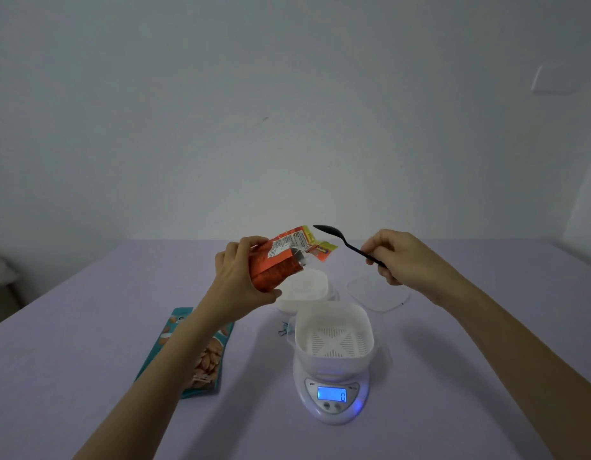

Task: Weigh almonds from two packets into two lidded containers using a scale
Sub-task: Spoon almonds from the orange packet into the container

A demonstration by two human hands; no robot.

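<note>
My left hand (237,280) grips an orange almond packet (280,260), tilted with its torn top pointing right, above the table. My right hand (397,257) holds a black spoon (340,242) by the handle, its bowl raised near the packet's mouth. Below them a white scale (332,398) shows 0 on its blue display. An open white container with a slotted insert (333,333) sits on the scale with nothing in it. A second white container (304,288) with its lid on stands just behind. A teal almond packet (194,356) lies flat at the left, partly under my forearm.
A clear lid (378,292) lies on the lilac tablecloth (88,376) to the right of the containers. A small clip (284,328) rests left of the scale's container. A plain wall rises behind the table's far edge.
</note>
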